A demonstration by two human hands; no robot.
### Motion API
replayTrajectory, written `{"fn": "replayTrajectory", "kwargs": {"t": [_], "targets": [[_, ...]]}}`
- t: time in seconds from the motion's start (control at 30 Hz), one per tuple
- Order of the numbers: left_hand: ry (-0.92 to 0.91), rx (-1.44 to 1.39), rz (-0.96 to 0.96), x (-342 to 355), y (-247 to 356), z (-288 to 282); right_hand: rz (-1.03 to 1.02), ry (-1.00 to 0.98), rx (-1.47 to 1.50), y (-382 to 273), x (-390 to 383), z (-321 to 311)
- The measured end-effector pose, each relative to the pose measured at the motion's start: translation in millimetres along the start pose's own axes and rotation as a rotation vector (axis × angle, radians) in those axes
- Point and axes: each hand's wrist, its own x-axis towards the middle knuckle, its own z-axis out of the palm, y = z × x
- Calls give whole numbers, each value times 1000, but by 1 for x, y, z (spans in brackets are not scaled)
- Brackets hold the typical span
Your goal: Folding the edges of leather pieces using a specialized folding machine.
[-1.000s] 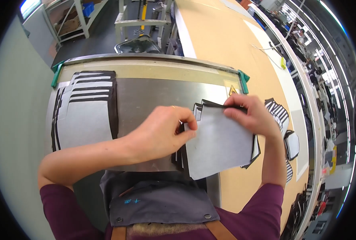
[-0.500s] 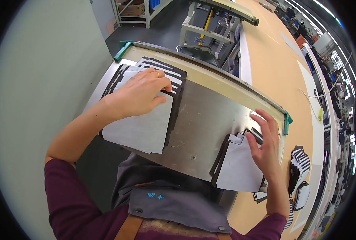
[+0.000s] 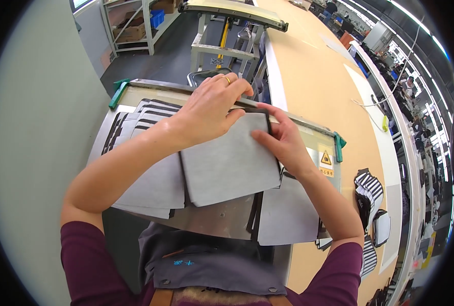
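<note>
A pale grey panel with a dark edge (image 3: 232, 163) is raised over the middle of the steel work plate (image 3: 214, 219). My left hand (image 3: 214, 107) is closed on its top edge, thumb in front and fingers behind. At its upper right corner, my right hand (image 3: 283, 140) pinches the side edge. Left of it lies a staggered pile of similar panels (image 3: 153, 186) with black-and-white strips along the far end, partly hidden by my left forearm. A smaller pile of panels (image 3: 288, 211) lies at the plate's right end, below my right wrist.
Green corner pieces (image 3: 119, 94) mark the plate's raised far border. A yellow warning label (image 3: 326, 159) sits near its right end. Beyond stand a similar framed bench (image 3: 232, 15) and a shelf with boxes (image 3: 130, 30). Striped pieces (image 3: 370, 188) lie on the long tan table (image 3: 308, 61).
A panel is now held up between both hands in the middle. My left hand has moved right from the left pile, and my right hand has moved left from the right pile. The view has shifted.
</note>
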Motion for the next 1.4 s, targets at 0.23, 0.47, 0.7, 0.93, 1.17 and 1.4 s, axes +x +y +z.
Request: {"fn": "replayTrajectory", "kwargs": {"t": [0.23, 0.47, 0.7, 0.93, 1.17, 1.4], "targets": [[-292, 313, 110, -18, -14, 56, -534, 482, -1081, 40, -10, -49], [-398, 419, 38, -19, -11, 47, -412, 175, -1315, 45, -20, -52], [-344, 426, 61, -16, -17, 52, -415, 171, -1302, 47, -19, -53], [-198, 419, 150, -13, -15, 52, -369, 176, -1329, 38, -21, -51], [-172, 437, -226, -7, -5, 40, -336, 158, -1371, 39, -23, -48], [-221, -68, -219, 4, -2, 30, -605, 353, -1118, 27, -15, -43]]}}
